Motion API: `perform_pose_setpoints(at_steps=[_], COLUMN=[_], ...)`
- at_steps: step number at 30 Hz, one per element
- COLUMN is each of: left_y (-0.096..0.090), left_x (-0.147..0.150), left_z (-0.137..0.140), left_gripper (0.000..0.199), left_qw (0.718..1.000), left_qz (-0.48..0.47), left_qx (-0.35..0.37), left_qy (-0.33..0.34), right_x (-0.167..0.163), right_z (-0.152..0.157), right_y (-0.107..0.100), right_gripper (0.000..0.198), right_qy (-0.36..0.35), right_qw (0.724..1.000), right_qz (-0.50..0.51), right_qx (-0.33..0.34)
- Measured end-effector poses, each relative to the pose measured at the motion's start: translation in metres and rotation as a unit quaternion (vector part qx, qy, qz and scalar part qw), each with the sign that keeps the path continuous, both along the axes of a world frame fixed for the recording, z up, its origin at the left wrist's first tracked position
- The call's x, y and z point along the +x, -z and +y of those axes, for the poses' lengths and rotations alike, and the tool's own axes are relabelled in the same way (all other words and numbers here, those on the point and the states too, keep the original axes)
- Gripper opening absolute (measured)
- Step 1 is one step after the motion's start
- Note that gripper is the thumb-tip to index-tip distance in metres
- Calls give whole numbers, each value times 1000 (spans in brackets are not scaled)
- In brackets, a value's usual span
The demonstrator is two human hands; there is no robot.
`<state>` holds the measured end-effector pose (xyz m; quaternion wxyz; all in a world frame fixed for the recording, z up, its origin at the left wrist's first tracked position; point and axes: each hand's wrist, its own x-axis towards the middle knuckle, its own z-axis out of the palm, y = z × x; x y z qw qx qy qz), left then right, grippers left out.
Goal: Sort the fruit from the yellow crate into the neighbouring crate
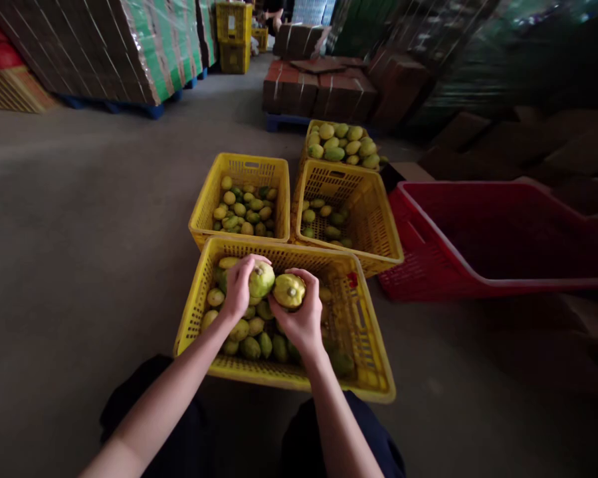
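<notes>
My left hand [238,284] is wrapped around a green-yellow papaya [262,279], its stem end facing me. A yellower papaya [290,291] with a ridged stem end sits in the grip of my right hand [305,316]. The two fruits are side by side, nearly touching. Both hands are above a yellow crate [373,345] with a layer of green and yellow papayas [250,348] in it. My hands and forearms hide part of that fruit.
Beyond stand a yellow crate [193,222] of papayas at left, another [379,226] with fewer, and a full heap of papayas [339,142] behind. A large red bin [403,265] is at right. Flat cartons [323,89] and wrapped pallets [164,53] stand farther back.
</notes>
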<state>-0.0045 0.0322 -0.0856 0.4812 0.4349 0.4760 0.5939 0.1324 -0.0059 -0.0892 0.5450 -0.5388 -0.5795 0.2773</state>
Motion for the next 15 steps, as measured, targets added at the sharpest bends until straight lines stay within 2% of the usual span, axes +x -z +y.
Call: perform_pose_setpoints(at_steps=[3, 6, 10, 15], left_y=[1, 5, 13, 16], left_x=[4, 6, 5, 6], left_z=[-6, -9, -10, -11], left_gripper=[41, 43, 50, 59], left_qw=[995, 989, 978, 980], left_qz=[62, 85, 102, 104], left_qx=[62, 113, 182, 167], left_qy=[41, 33, 15, -24], right_x=[6, 11, 10, 7], right_z=[-1, -2, -4, -5], right_y=[3, 2, -1, -3], right_gripper=[48, 49, 51, 50], right_qy=[3, -2, -7, -9], right_qw=[998, 994, 992, 993], right_qz=[-57, -89, -77, -67], right_qx=[34, 67, 96, 98])
